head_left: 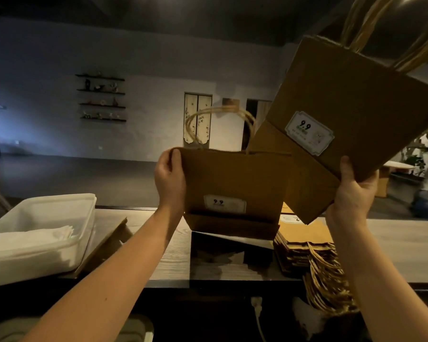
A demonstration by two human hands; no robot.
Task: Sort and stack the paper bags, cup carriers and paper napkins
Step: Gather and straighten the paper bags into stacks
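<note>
Two flat kraft bags are in the air, one in each hand. The left bag (232, 178) stands upright with its folded base just above the counter (405, 248). The left hand (169, 176) pinches its top left corner, thumb on the near face and fingers curled behind. The right bag (356, 102) is tilted, handles up and away. The right hand (353, 193) clamps its lower edge, thumb on the labelled face and fingers wrapped underneath.

Both bags look light and thin. The paper is stiff enough to keep its shape from a one-corner hold, but it will likely crease or flop if swung. The twisted paper handles (223, 112) above the left grip are loose loops that could snag. A hold on a side fold or the folded base should give the best control, and squaring the edges probably needs both hands.

Directly below the right wrist lies the stack (304, 245) of bags, its handles hanging over the near counter edge. That overhang could slide if it is nudged.

Well to the left of the left forearm sits a white tub (42, 206) holding napkins (32, 238), which look soft and easily scattered. A brown card sheet (109, 240) pokes out beside the tub. Whether it is a cup carrier I cannot tell.
</note>
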